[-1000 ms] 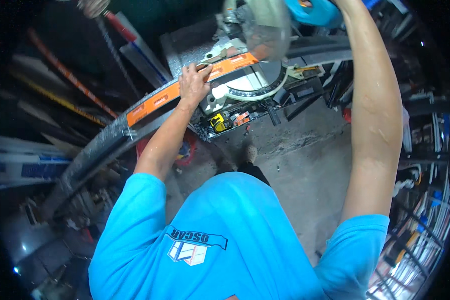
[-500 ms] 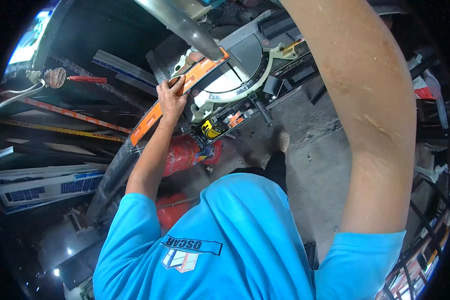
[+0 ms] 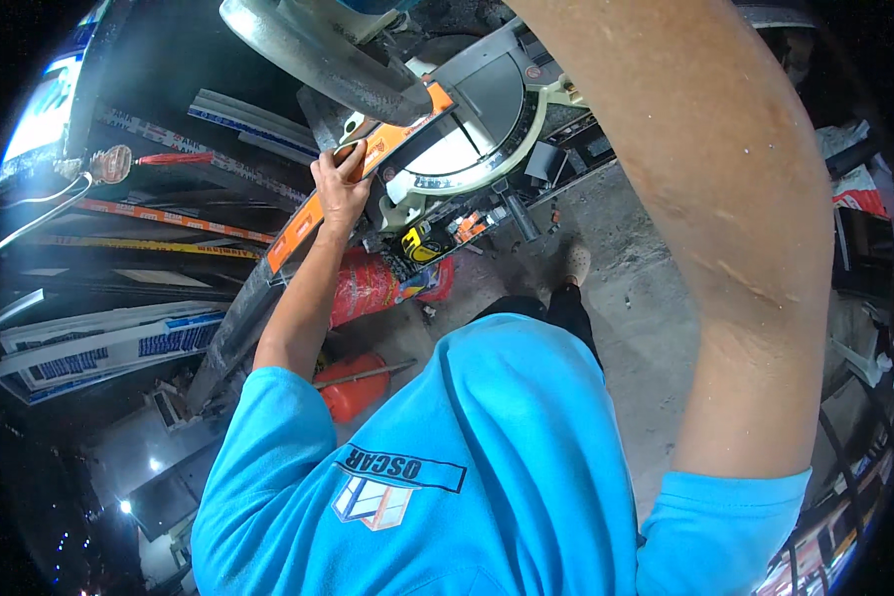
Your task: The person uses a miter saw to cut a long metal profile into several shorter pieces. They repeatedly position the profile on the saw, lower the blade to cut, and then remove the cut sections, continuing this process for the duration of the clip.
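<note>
A long bar with orange film (image 3: 295,238) lies slantwise across the bed of a mitre saw, along its fence. My left hand (image 3: 341,191) is closed on the bar left of the saw's round table (image 3: 457,149), thumb and fingers pressed over it. The silver blade guard (image 3: 313,60) hangs over the bar's far end, and the blade's contact with it is hidden. My right forearm (image 3: 705,149) reaches up past the top edge toward the saw, so the right hand is out of the picture.
A yellow and black tape measure (image 3: 420,244) lies in a tray at the saw's front. Below are a red bag (image 3: 366,288) and a red container (image 3: 356,387). Racked profiles (image 3: 109,353) fill the left side. A wire with a caged lamp (image 3: 109,165) hangs there.
The silver guard has swung left and looks larger, with its end still over the bar. My left hand keeps its hold. The whole view has shifted slightly.
</note>
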Demonstrator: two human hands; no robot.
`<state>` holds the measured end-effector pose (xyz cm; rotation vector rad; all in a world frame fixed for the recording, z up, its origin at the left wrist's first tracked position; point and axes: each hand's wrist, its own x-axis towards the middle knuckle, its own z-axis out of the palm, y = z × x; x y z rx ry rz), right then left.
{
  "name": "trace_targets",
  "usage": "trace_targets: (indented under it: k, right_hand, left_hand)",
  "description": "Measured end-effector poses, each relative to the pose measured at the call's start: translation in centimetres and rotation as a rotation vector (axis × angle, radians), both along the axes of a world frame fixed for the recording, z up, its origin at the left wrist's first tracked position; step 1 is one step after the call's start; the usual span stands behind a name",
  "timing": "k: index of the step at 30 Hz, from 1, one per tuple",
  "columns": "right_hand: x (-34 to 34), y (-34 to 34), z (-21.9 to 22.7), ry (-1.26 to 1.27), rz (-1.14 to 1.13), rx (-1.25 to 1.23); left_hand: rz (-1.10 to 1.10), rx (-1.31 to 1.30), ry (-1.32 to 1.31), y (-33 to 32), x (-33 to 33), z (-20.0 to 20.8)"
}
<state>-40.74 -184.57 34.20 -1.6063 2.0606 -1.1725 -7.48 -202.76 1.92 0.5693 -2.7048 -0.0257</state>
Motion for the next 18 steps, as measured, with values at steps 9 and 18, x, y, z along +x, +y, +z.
trace_targets:
  k: [9,18]
  right_hand:
    - [1.7,0.8,-1.0,0.072,-0.089,-0.041]
    - [4.3,1.8,-2.2,-0.112,-0.183,-0.052]
  left_hand:
    - [-0.024,0.023,0.023,-0.2,0.3,0.4]
    - [0.049,0.063,0.041,0.9,-0.2,0.7]
